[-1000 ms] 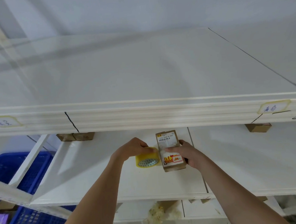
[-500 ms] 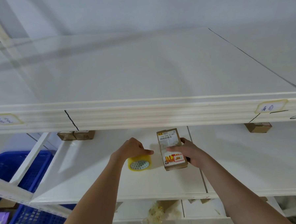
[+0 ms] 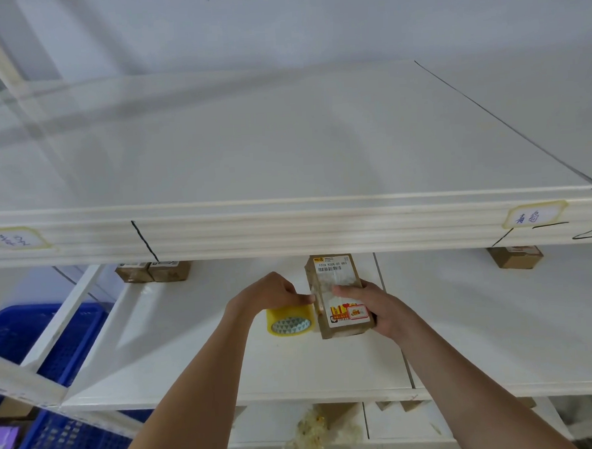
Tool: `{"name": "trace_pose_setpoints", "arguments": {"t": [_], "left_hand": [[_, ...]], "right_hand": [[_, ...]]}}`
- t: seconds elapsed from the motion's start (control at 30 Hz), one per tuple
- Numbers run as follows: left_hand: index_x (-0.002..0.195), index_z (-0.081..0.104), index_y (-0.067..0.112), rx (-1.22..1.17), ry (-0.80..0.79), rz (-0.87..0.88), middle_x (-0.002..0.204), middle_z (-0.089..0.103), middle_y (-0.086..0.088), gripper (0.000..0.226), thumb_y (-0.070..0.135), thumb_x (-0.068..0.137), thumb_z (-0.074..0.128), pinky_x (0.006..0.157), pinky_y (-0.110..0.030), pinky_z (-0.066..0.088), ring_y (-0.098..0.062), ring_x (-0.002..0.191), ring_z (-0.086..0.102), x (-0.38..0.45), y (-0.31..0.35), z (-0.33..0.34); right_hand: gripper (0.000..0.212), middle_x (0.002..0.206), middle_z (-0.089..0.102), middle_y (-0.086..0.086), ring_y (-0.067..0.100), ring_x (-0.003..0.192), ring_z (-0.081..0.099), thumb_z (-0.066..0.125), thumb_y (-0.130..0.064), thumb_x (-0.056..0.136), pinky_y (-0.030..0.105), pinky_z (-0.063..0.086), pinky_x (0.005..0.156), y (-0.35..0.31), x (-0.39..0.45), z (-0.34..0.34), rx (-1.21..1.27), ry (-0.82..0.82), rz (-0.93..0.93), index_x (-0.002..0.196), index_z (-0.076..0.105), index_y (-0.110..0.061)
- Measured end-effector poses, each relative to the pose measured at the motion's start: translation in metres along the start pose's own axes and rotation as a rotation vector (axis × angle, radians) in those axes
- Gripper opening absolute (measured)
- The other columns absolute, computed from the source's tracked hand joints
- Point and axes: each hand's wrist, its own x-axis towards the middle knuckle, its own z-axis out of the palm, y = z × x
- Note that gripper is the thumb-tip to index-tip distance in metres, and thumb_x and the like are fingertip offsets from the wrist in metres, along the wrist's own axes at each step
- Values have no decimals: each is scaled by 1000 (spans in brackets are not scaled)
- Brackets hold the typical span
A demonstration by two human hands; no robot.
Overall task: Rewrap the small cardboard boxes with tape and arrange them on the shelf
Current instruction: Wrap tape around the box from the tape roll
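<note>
A small brown cardboard box with a white barcode label and a red and yellow sticker lies lengthwise on the white middle shelf. My right hand grips its right side, thumb across the top. A yellow roll of tape sits upright against the box's left side. My left hand rests on top of the roll, fingertips touching the box's left edge.
Two small boxes stand at the shelf's back left and another box at the back right. The upper shelf's front lip hangs just above. Blue plastic crates stand at left. Crumpled packing material lies on the shelf below.
The tape roll moved a little left away from the box, then came back against its left side. My left hand followed it. The box and right hand barely shifted.
</note>
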Motion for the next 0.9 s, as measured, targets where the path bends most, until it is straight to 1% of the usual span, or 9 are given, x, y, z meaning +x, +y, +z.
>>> {"name": "trace_pose_setpoints", "arguments": {"t": [0.1, 0.17, 0.27, 0.33, 0.47, 0.57, 0.67, 0.77, 0.9], "left_hand": [[89, 75, 24, -35, -18, 34, 88, 71, 5, 52, 73, 78, 66, 77, -25, 54, -12, 84, 67, -4, 0, -3], [98, 76, 23, -80, -15, 62, 92, 72, 6, 52, 70, 77, 70, 74, -23, 53, -11, 84, 67, -5, -2, -2], [104, 76, 25, -162, 13, 79, 99, 72, 4, 55, 69, 73, 75, 80, -28, 57, -14, 90, 69, -7, -6, 4], [100, 76, 25, -196, 36, 80, 98, 73, 4, 56, 71, 70, 76, 82, -30, 58, -15, 91, 70, -8, -5, 6], [96, 76, 25, -159, 105, 101, 94, 73, 4, 54, 73, 70, 75, 73, -27, 56, -13, 85, 69, -10, 2, 4], [101, 77, 21, -111, 140, 122, 88, 69, 6, 53, 66, 74, 76, 66, -23, 50, -13, 82, 67, -12, 9, 3], [103, 77, 20, -67, 123, 126, 84, 66, 5, 47, 60, 78, 76, 61, -20, 45, -11, 77, 64, -12, 12, 5], [93, 78, 21, -141, 99, 76, 87, 72, 2, 46, 63, 77, 75, 66, -23, 53, -12, 77, 68, -12, 7, 10], [74, 75, 21, -290, -2, 71, 74, 69, 4, 40, 61, 78, 76, 69, -28, 48, -14, 71, 64, -17, 0, 10]], "right_hand": [[37, 112, 75, 16, 29, 96, 74, 71, -30, 91, 40, 60, 79, -1, -1, -1, 27, -24, 35, 123, 66, -12], [42, 113, 74, 16, 31, 98, 74, 73, -31, 88, 44, 60, 82, -2, -1, -3, 4, -32, 39, 123, 66, -9], [55, 112, 74, 16, 33, 103, 72, 78, -32, 80, 52, 57, 93, -1, 3, -6, -68, -3, 16, 126, 64, -6], [57, 113, 74, 16, 33, 105, 72, 77, -36, 82, 54, 55, 96, -1, 4, -5, -94, 18, 8, 126, 63, -4], [54, 112, 74, 9, 26, 101, 73, 74, -52, 83, 42, 60, 85, -2, 4, 6, -214, 62, 8, 120, 57, -15], [56, 103, 77, 6, 22, 97, 74, 83, -52, 75, 42, 59, 91, 1, 9, 13, -322, 66, -3, 115, 66, -16], [55, 96, 78, 5, 21, 94, 75, 89, -46, 69, 42, 59, 91, 1, 12, 13, -367, 112, 24, 111, 71, -15], [47, 93, 79, 2, 19, 91, 75, 91, -40, 67, 37, 61, 81, -5, 9, 12, -379, 126, 23, 103, 71, -18], [44, 91, 79, 3, 19, 85, 76, 89, -35, 72, 28, 57, 65, -10, 7, 9, -382, 157, 8, 106, 72, -15]]}}
